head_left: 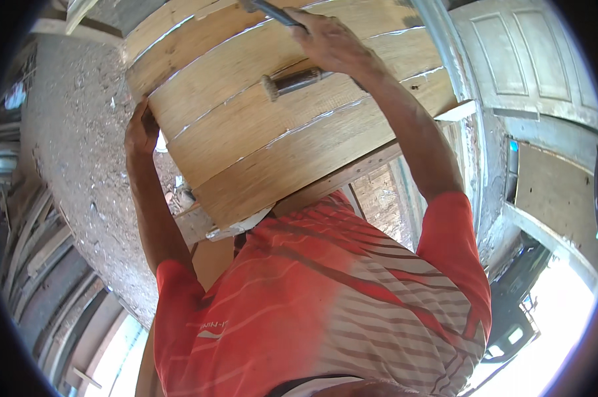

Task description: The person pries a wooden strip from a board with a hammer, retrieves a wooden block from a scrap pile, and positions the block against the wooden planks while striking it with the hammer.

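A wide panel of pale wooden boards [246, 132] lies in front of me, with whitish lines along its joints. My left hand [142, 129] is at the panel's left edge, its fingers curled round the corner of a board. Over the far right part, my right hand [335, 43] is closed round the dark handle of what looks like a hammer [277, 12]; its end is partly cut off by the upper rim. Below that hand, a short dark tool with a frayed tan end [295, 81] rests on the boards, its other end near my right forearm.
Littered ground [80, 132] stretches along the left, with stacked timber [41, 264] beyond it. A pale panelled door [524, 59] stands at the right. A wooden rail [352, 165] runs along the panel's near side, and a wood offcut [456, 111] sticks out at its right end.
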The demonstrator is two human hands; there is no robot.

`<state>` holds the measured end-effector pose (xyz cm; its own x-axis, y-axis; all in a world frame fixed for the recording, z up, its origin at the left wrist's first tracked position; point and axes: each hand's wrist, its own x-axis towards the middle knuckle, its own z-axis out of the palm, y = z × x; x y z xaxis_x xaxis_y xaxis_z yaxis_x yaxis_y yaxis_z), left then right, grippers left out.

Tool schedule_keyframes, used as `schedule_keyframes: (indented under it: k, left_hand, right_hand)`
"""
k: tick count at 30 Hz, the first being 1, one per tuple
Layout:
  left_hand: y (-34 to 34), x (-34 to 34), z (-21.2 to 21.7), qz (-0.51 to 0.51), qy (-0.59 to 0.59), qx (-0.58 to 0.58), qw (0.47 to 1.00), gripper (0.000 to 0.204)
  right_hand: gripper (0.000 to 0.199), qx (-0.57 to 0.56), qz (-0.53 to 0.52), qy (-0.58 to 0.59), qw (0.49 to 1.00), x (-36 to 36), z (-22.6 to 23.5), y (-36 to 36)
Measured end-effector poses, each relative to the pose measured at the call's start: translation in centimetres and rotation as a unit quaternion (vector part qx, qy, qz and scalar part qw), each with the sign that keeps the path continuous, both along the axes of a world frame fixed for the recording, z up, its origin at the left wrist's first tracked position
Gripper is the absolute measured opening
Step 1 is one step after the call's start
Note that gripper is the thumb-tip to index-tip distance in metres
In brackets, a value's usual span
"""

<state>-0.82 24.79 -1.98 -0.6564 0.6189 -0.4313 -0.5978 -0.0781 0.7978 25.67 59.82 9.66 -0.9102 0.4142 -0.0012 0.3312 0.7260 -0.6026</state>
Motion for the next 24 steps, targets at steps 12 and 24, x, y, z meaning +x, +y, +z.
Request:
schedule_keyframes:
  k: [12,24]
  left_hand:
    - [0.4,1.2,1.6,-0.018,-0.013,0.039,0.999,0.056]
    - [-0.8,-4.1,0.6,0.151,0.017,-0.078,0.985,0.068]
  right_hand:
    - [0.037,-0.076,0.026,0.035,0.996,0.9,2.4,-2.3]
    - [0.040,-0.159,-0.109,0.145,0.970,3.5,4.9,-2.5]
